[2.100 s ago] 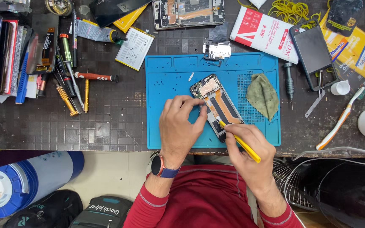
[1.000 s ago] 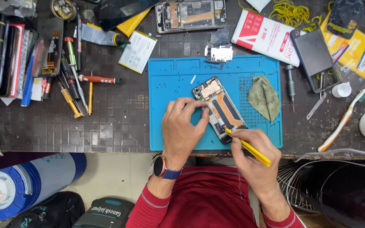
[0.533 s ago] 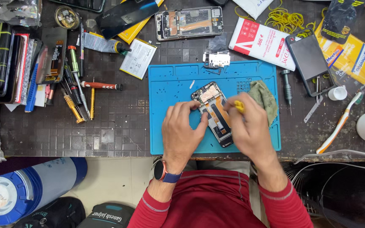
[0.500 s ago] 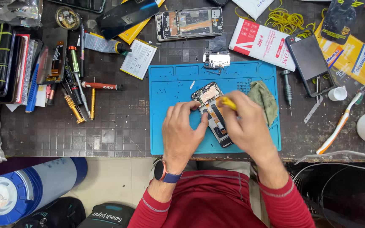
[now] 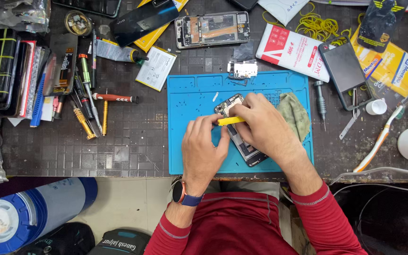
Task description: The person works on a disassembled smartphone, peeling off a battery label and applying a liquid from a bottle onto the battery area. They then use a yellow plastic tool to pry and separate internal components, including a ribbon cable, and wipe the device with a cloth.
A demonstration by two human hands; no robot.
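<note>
1. Opened phone (image 5: 238, 137) lying at a slant near the middle of a blue work mat (image 5: 190, 94) on a dark tiled bench (image 5: 128, 141), back cover off, upper end with circuitry showing, lower end jutting out below the hands.
2. Right hand (image 5: 260, 123) laid over the phone's middle, fingers closed round a yellow prying tool (image 5: 230, 121) held level across the phone, tip pointing left.
3. Left hand (image 5: 204, 148) pressed down just left of the phone, fingers drawn together, fingertips (image 5: 213, 122) touching the tool's left end and the phone's edge; whether gripping anything, impossible to tell.
4. Dark watch on a blue strap (image 5: 184, 194) at the left wrist; red sleeves on both arms.
5. Olive cloth (image 5: 296, 113) bunched on the mat just right of the right hand.
6. Small loose phone part (image 5: 242, 69) at the mat's top edge.
7. Second opened phone (image 5: 212, 29) lying flat well above the mat.
8. Row of screwdrivers (image 5: 88, 104) well to the left of the mat.
9. Toothbrush (image 5: 378, 139) and small white cap (image 5: 376, 106) off to the right.
</note>
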